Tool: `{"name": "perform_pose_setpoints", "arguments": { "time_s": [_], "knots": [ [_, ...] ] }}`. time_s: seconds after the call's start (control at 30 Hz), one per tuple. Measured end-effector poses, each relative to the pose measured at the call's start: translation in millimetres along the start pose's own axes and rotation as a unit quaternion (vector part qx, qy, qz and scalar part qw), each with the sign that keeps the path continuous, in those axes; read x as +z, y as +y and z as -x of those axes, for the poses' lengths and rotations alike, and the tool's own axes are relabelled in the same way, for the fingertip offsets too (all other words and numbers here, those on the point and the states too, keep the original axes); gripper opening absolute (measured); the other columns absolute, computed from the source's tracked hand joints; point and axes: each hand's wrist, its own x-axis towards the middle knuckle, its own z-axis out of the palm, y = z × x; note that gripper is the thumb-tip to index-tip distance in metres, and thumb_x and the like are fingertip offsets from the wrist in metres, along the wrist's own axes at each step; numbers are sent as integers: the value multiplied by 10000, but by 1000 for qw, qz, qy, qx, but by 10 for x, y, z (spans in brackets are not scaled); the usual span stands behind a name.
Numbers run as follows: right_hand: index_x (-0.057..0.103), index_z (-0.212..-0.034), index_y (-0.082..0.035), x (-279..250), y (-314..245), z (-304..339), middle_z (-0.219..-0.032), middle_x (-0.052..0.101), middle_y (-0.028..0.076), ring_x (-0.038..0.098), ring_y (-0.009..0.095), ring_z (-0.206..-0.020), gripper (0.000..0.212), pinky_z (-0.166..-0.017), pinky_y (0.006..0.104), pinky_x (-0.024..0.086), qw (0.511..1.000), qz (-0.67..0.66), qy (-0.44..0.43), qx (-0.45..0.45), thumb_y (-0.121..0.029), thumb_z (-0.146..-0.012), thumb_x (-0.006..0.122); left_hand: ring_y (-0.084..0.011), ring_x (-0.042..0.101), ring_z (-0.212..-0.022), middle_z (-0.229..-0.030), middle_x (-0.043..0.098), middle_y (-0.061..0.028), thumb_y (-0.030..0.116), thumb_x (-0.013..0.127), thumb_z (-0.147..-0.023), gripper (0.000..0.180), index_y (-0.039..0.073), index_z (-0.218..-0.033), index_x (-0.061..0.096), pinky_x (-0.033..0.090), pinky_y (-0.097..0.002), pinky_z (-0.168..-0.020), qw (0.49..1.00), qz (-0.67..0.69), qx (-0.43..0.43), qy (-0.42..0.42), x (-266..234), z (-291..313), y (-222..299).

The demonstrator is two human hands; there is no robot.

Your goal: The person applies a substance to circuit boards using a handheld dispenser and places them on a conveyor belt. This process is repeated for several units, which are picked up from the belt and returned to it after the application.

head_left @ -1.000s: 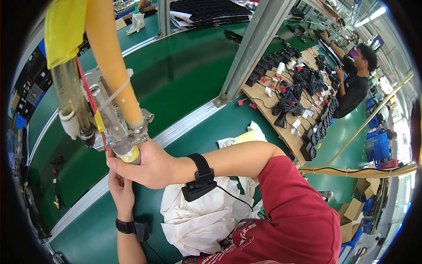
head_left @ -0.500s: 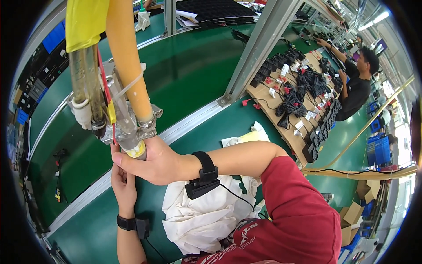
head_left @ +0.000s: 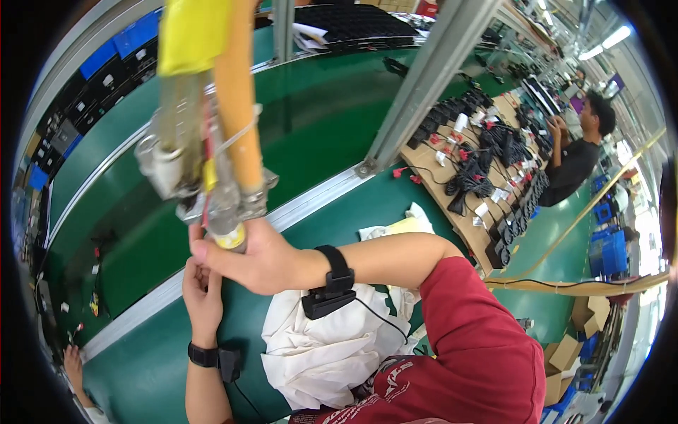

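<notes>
My right hand is wrapped round the lower end of a hanging hose-fed tool, grey and clear with a yellow band; its exact kind I cannot tell. An orange hose, clear tubes and a red wire run up from it, partly under a yellow wrap. Just below, my left hand has its fingers curled close to the right thumb. Whatever it pinches, if anything, is hidden. A white cloth bundle lies against my body under the right forearm.
A metal post rises from the rail beyond my hands. Cardboard with black cables and red plugs covers the right side; a person in black stands behind it. Another person's hand rests at the lower left.
The tool's upper part has swung right, and my right hand has shifted slightly right with it. Another person's hand has appeared at lower left. The person in black has drawn an outstretched arm back.
</notes>
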Motion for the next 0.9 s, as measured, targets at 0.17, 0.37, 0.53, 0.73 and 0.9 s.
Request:
{"name": "perform_pose_setpoints", "arguments": {
  "time_s": [0.17,0.37,0.53,0.73,0.9],
  "knots": [
    [500,-941,-79,19,-67,-18,-585,413,-89,362,-13,-491,77,-437,180,274,996,87,25,5,-153,-963,508,-22,502,-739,-830,573,29,47,578,-917,94,31,-1010,565,409,-169,-652,999,-29,9,26,31,-50,-69],
    [470,-1060,-31,104,-38,0,-541,333,-60,308,36,-408,191,-370,218,238,995,74,54,29,-202,-977,492,-88,622,-794,-855,648,-48,108,612,-896,151,34,-1020,566,501,-246,-691,999,-48,-19,6,-113,23,-24],
    [455,-1033,-33,138,-78,-1,-516,281,-49,235,45,-376,178,-341,216,213,999,41,16,-14,-205,-987,454,-76,571,-782,-819,593,-16,108,615,-896,162,35,-1031,564,484,-229,-721,999,-37,4,-12,-219,31,24],
    [455,-1023,-31,181,-61,-61,-515,283,-49,222,42,-368,186,-335,215,200,999,44,9,-22,-214,-992,443,-120,603,-836,-882,635,-52,143,626,-882,171,19,-999,609,499,-269,-760,995,-82,37,41,-793,-83,214],
    [436,-1036,-15,231,-79,-84,-515,308,-38,245,38,-373,186,-353,210,228,998,58,21,-19,-191,-978,450,-234,634,-857,-907,657,-129,157,596,-854,175,33,-963,656,504,-320,-792,919,-310,86,229,-2017,-285,318]
  ]
}}
